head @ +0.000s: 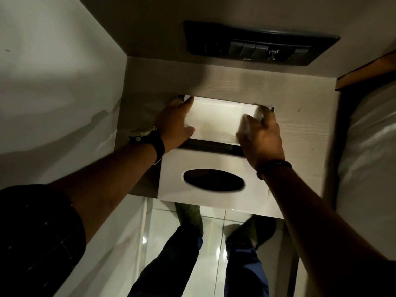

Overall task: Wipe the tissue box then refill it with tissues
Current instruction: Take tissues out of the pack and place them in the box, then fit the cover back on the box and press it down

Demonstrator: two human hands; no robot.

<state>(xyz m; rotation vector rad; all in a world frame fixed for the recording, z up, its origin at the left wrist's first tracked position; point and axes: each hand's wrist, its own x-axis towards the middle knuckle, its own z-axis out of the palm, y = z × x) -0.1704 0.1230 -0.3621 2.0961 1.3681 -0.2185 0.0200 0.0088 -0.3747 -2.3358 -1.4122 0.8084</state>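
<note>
Head view: hands (216,127) on tissues (214,121) (pale shelf (300,125), tiled floor (214,243)).

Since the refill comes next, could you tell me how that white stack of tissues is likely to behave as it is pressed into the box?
The tissue stack probably compresses and flexes: it creases under the right hand. It likely needs support at both ends, as the left hand holds its other end. It looks light, so it may spring back out of the tissue box.
</note>
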